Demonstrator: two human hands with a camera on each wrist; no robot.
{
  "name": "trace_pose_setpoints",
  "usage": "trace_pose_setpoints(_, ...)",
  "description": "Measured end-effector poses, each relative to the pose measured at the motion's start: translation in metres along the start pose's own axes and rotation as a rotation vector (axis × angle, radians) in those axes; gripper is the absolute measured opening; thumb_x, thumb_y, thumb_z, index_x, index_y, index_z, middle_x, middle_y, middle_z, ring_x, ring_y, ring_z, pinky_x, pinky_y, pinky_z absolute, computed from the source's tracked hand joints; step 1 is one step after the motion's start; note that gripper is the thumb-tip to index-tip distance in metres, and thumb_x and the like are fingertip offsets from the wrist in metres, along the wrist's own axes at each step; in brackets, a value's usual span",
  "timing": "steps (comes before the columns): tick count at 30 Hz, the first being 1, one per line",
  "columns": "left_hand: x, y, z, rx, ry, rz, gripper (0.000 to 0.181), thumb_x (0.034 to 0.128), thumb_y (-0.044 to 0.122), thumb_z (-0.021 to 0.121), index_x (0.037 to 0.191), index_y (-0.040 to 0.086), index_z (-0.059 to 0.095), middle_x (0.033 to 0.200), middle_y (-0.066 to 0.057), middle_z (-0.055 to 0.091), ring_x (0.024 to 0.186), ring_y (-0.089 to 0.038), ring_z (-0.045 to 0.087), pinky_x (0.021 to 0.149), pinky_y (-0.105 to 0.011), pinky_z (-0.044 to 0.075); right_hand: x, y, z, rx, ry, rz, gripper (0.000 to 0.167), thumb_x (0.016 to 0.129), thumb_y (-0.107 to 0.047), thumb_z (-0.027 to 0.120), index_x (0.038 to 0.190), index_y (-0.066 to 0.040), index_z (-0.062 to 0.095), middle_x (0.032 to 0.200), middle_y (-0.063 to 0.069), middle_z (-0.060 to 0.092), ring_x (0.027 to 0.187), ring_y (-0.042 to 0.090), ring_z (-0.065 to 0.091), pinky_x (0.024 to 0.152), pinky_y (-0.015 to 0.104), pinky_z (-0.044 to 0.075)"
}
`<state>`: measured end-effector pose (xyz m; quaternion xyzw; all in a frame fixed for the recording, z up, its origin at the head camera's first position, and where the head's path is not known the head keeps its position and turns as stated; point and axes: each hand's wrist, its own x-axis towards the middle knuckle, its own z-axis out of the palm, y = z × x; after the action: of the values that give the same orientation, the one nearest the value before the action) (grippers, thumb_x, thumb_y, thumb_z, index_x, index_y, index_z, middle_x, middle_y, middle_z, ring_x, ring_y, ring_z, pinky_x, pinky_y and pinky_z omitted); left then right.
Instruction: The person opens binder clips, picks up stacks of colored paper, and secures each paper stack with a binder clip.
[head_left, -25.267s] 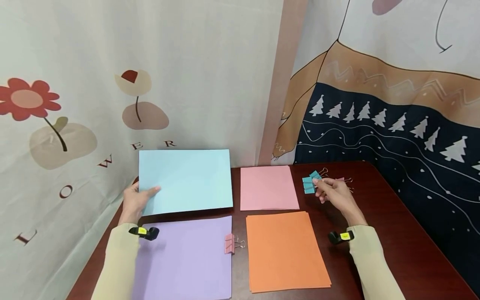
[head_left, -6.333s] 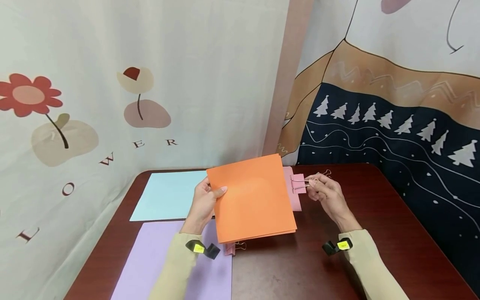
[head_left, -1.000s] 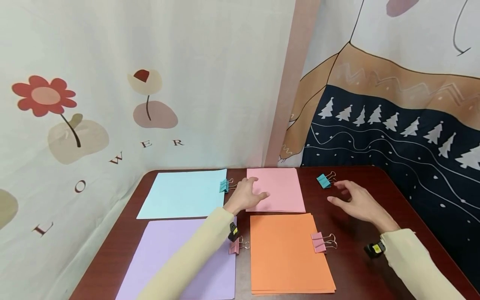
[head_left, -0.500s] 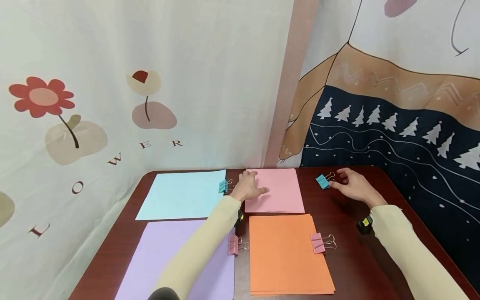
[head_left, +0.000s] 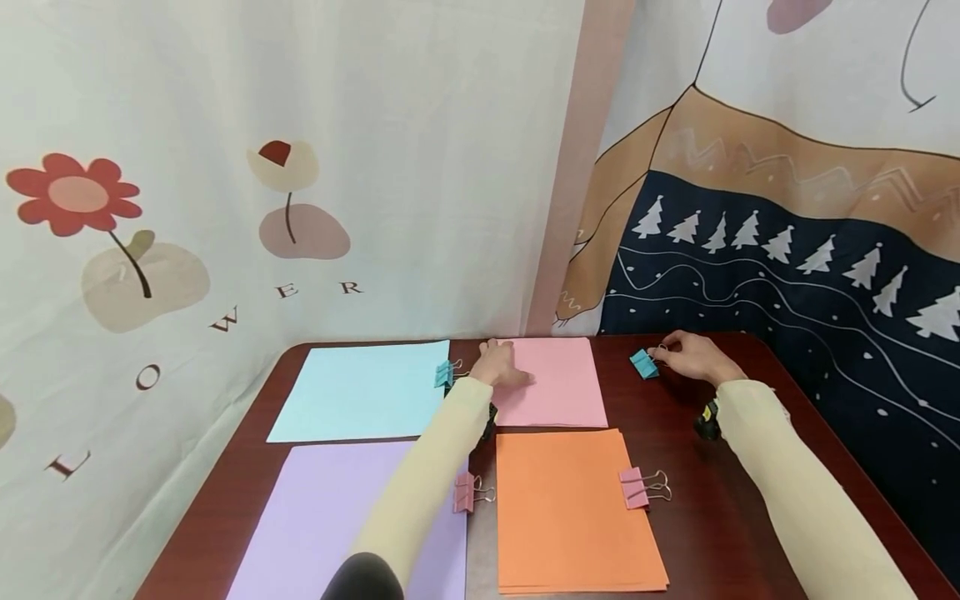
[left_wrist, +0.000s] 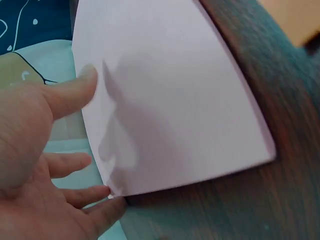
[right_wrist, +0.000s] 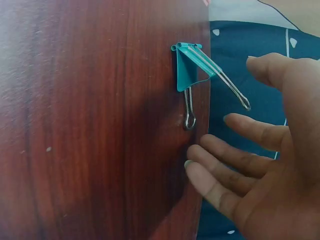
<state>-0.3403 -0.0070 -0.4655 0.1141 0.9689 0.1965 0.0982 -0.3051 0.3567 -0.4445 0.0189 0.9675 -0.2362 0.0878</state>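
My left hand (head_left: 501, 365) is at the left edge of the pink paper (head_left: 562, 385). In the left wrist view, the thumb of the left hand (left_wrist: 30, 145) hovers over that paper (left_wrist: 185, 90), and some fingertips touch its corner. On the far right of the table lies a loose teal binder clip (head_left: 643, 363), its wire handles pointing right. My right hand (head_left: 693, 358) is at those handles. Seen from the right wrist, the fingers of the right hand (right_wrist: 270, 155) are spread beside the clip (right_wrist: 188, 70), with a gap between.
Light blue paper (head_left: 352, 392) carries a teal clip (head_left: 444, 373) on its right edge. Purple paper (head_left: 315, 508) and orange sheets (head_left: 570, 517) each have a pink clip on the right edge. A patterned cloth (head_left: 420, 167) hangs behind the table.
The orange sheets, held up earlier, now lie clipped on the table; light blue paper gained a teal clip. Lately my right hand moved left to the loose clip, my left slightly farther back.
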Motion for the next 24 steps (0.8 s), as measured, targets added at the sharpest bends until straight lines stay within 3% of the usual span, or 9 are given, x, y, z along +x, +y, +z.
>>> trace_pose_setpoints(7,0.004,0.010,0.001,0.016,0.003,-0.095,0.052,0.0845,0.035,0.085,0.118,-0.002,0.068,0.139,-0.025,0.045,0.128,-0.037,0.037,0.096,-0.043,0.055,0.009,-0.007,0.000,-0.078,-0.042,0.014,0.069,0.104,-0.051,0.048,0.135,0.010,0.053,0.134,0.033,0.055,0.108,0.039,0.055,0.095,0.056,0.051)
trace_pose_setpoints(10,0.012,0.010,0.010,0.052,0.063,-0.114,0.059,0.0803,0.035,0.088,0.121,-0.003,0.067,0.136,-0.026,0.047,0.124,-0.037,0.039,0.089,-0.040,0.058,0.012,-0.008,0.002,-0.105,-0.037,0.002,0.064,0.105,-0.046,0.047,0.133,0.011,0.056,0.126,0.030,0.059,0.102,0.037,0.056,0.088,0.049,0.052)
trace_pose_setpoints(14,0.016,0.017,0.014,0.132,0.125,-0.194,0.076,0.0752,0.039,0.092,0.128,-0.006,0.062,0.133,-0.028,0.051,0.116,-0.036,0.045,0.084,-0.036,0.058,0.015,-0.010,0.004,-0.131,-0.031,-0.020,0.052,0.107,-0.036,0.045,0.125,0.009,0.063,0.103,0.020,0.062,0.092,0.032,0.055,0.077,0.039,0.047)
trace_pose_setpoints(17,0.014,0.028,0.009,0.141,0.133,-0.313,0.081,0.0746,0.040,0.092,0.130,-0.008,0.059,0.126,-0.030,0.054,0.109,-0.037,0.050,0.081,-0.037,0.056,0.017,-0.010,0.005,-0.131,-0.028,-0.022,0.043,0.108,-0.032,0.045,0.104,0.003,0.069,0.082,0.011,0.055,0.082,0.028,0.054,0.069,0.034,0.042)
trace_pose_setpoints(20,0.016,0.032,0.008,0.125,0.141,-0.433,0.072,0.0760,0.040,0.091,0.124,-0.007,0.064,0.115,-0.028,0.057,0.100,-0.037,0.056,0.076,-0.038,0.056,0.019,-0.009,0.005,-0.118,-0.024,-0.024,0.042,0.108,-0.032,0.045,0.081,-0.006,0.064,0.069,0.003,0.047,0.072,0.023,0.050,0.063,0.032,0.038)
trace_pose_setpoints(24,0.016,0.035,0.003,0.144,0.117,-0.497,0.052,0.0820,0.038,0.086,0.115,0.000,0.072,0.108,-0.024,0.067,0.089,-0.033,0.063,0.072,-0.039,0.058,0.021,-0.006,0.005,-0.101,-0.029,-0.035,0.047,0.108,-0.034,0.046,0.066,-0.015,0.050,0.060,-0.002,0.040,0.061,0.019,0.045,0.058,0.030,0.035)
